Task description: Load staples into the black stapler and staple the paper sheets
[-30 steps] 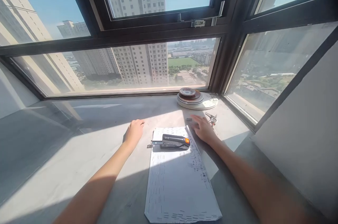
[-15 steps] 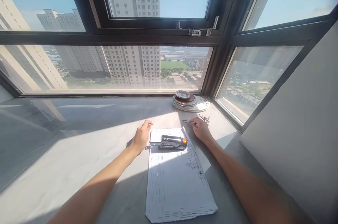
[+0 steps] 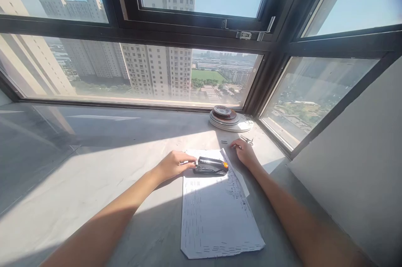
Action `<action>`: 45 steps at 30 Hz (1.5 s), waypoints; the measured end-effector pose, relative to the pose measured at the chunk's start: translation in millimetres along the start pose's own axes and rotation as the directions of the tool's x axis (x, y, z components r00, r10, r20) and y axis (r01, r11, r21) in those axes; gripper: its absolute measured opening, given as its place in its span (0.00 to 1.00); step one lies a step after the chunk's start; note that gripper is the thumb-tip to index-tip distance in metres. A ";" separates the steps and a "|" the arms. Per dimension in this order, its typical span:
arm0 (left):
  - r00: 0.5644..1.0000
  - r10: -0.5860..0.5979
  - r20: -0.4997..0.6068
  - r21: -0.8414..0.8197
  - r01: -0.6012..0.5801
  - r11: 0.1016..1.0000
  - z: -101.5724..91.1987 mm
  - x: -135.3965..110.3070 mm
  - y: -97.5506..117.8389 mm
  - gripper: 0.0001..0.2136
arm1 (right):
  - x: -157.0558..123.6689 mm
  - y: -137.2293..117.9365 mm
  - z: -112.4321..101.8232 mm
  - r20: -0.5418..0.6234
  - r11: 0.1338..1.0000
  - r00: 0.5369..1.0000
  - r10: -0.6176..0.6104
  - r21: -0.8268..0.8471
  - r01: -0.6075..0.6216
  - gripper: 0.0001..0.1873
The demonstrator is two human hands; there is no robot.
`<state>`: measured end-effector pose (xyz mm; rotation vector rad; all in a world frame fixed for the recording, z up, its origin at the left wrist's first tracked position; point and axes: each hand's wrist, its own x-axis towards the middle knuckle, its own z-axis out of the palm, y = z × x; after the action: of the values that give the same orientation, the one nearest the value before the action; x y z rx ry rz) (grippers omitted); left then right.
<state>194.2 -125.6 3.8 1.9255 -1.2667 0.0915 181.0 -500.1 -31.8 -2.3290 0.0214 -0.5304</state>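
Note:
A black stapler [image 3: 210, 164] with an orange end lies across the upper part of a paper stack [image 3: 216, 208], which is covered in rows of staples. My left hand [image 3: 173, 164] is closed in a pinch on the metal piece at the stapler's left end. Over on the right, my right hand [image 3: 245, 153] rests on the sill with its fingers curled together; whatever they hold, if anything, is hidden. Just left of its fingertips lie small staple strips [image 3: 224, 141]. A small metal tool [image 3: 247, 140], its kind unclear, is just beyond that hand.
Near the window corner stands a pile of round plate-like discs [image 3: 230, 120]. Dark window frames [image 3: 188, 28] border the grey sill [image 3: 94, 166] at the back, and a white wall [image 3: 354, 133] rises on the right. Sunlight and shadow cross the sill.
My left hand has moved right onto the metal piece that stuck out of the stapler's left end; less of it shows now. My right hand has drawn slightly away from the staple strips. The view has tilted.

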 end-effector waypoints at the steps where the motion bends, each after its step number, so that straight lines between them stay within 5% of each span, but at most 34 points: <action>1: 1.000 -0.003 0.019 0.002 0.003 1.000 -0.4 -0.1 0.0 0.11 | 0.1 -0.1 -0.6 0.007 1.000 1.000 -0.003 0.003 0.003 0.16; 13: 0.995 -0.042 0.086 -0.038 0.045 0.998 1.1 -1.0 -5.2 0.08 | 1.2 3.2 -1.0 0.040 1.000 0.999 -0.008 -0.005 0.008 0.16; 19: 0.968 -0.007 0.249 -0.069 0.025 0.997 -27.6 -4.2 -4.8 0.09 | 0.4 2.6 -1.5 0.032 1.000 0.999 0.001 0.007 -0.002 0.15; 24: 0.942 -0.066 0.329 -0.189 0.134 0.973 -44.6 -10.7 -9.8 0.16 | -0.3 1.5 -3.0 0.036 1.000 0.999 0.013 0.024 -0.014 0.15; 28: 0.952 -0.106 0.286 -0.285 0.191 0.939 -38.9 -12.6 -18.8 0.12 | -2.3 -2.4 -4.0 0.006 0.999 1.000 -0.018 0.031 0.018 0.14; 40: 0.982 -0.037 0.183 -0.319 0.095 0.943 -28.1 -8.6 -29.3 0.08 | -18.5 -35.5 -13.1 0.009 0.955 0.958 -0.286 0.080 0.284 0.14; 43: 0.987 -0.038 0.157 -0.279 0.081 0.957 -26.8 -8.9 -28.4 0.06 | -24.1 -61.7 -25.6 0.147 0.926 0.930 -0.337 0.228 0.299 0.19; 45: 0.993 -0.025 0.119 -0.212 0.050 0.976 -24.9 -8.9 -28.3 0.04 | -27.0 -83.5 -24.4 0.366 0.912 0.843 -0.394 0.270 0.308 0.19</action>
<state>221.1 -98.0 -0.2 1.7875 -1.2601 -0.1732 135.6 -450.8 29.9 -2.2043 -0.6489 -0.1866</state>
